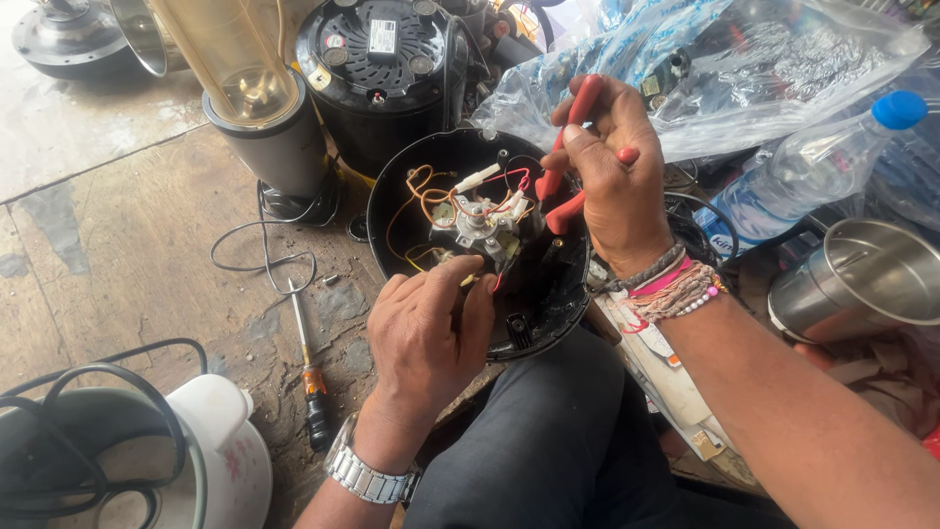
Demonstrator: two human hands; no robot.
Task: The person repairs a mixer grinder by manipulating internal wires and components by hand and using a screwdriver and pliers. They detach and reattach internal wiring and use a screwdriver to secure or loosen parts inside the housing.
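Observation:
An opened black appliance base [392, 201] rests on my knee, its motor [478, 223] and orange, red and yellow wires exposed. My right hand [612, 171] grips red-handled pliers [566, 171] whose jaws reach down among the wires by the motor. My left hand [431, 328] holds the base's near rim, fingers pinched on a thin wire just below the motor. A metal watch sits on my left wrist and beaded bracelets on my right.
A screwdriver [308, 367] with an orange-and-black handle lies on the worn floor at the left. A blender with a yellowish jar [245, 78], another black base [377, 59], plastic bags, a water bottle [813, 162], a steel cup [867, 279] and a white pot [220, 451] with black cable crowd around.

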